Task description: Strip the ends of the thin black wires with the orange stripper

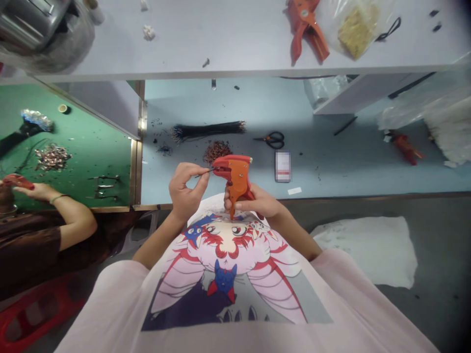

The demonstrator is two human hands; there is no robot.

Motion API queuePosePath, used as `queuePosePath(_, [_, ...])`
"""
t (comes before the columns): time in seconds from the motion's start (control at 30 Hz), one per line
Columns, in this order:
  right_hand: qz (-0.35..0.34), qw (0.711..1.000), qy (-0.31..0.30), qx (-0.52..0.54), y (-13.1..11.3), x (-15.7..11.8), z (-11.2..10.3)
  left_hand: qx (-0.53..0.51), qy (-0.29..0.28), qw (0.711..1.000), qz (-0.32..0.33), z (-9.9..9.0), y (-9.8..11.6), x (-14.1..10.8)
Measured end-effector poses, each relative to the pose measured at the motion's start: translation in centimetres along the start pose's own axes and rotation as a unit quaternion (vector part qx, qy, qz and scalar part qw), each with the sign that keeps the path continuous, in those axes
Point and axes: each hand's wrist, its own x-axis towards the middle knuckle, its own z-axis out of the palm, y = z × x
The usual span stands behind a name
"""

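My right hand (pixel 253 202) is wrapped round the handles of a red and orange wire stripper (pixel 239 176), held upright in front of my chest. Between thumb and fingers, my left hand (pixel 187 189) pinches a thin dark wire (pixel 203 173). The wire's far end meets the jaws of the stripper on their left side. Just beyond the tool lies a pile of reddish-brown scraps (pixel 218 151) on the blue table. Behind that is a bundle of black wires (pixel 209 129) with bare ends.
Black-handled scissors (pixel 275 140) and a phone (pixel 282 166) lie to the right. Another wire stripper (pixel 308 29) rests on the white shelf (pixel 243 44) above the table. At left, a co-worker's hand (pixel 40 191) holds a red tool beside a green table (pixel 84 147).
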Motion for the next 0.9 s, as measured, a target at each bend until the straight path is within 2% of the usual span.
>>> queuePosePath(0.2, [-0.002,1.000,-0.006,-0.026,-0.05,0.01,0.16,0.042,-0.030,0.999,0.010,-0.28,0.02,0.02])
queuePosePath(0.4, [-0.002,0.999,-0.013,-0.043,0.05,0.14,0.14,0.031,-0.033,0.998,0.033,-0.39,0.11,0.12])
queuePosePath(0.67, [-0.002,0.998,-0.005,-0.067,0.06,0.09,0.26,0.045,-0.033,0.998,0.011,-0.44,0.18,0.04])
queuePosePath(0.9, [0.009,0.998,0.000,-0.063,-0.27,-0.05,0.35,0.040,-0.040,0.998,0.022,-0.51,-0.06,0.02])
